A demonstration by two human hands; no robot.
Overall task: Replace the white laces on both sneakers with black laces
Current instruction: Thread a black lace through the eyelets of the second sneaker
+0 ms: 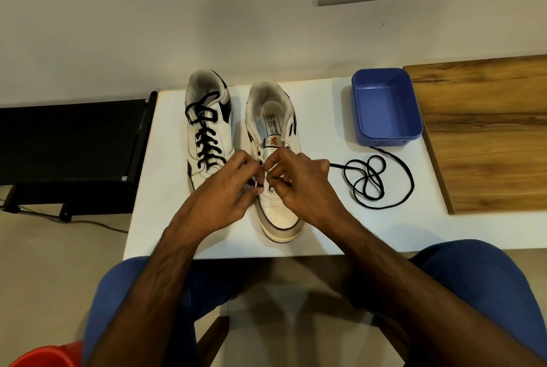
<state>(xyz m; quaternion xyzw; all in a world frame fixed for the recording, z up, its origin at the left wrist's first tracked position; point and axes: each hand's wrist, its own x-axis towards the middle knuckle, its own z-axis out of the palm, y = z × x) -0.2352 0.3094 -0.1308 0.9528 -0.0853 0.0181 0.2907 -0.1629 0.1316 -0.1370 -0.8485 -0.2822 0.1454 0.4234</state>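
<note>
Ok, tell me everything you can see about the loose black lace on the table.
The loose black lace is a thin, dark cord, seemingly woven, lying slack in several overlapping loops on the white table, right of the unlaced sneaker and just in front of the blue tub. One end runs left to the right hand; whether the hand holds it is unclear.

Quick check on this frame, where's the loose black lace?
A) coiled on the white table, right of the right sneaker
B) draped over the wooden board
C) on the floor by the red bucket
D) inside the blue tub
A: the loose black lace lies coiled on the white table between the right sneaker and the wooden board; the blue tub holds nothing.
</note>
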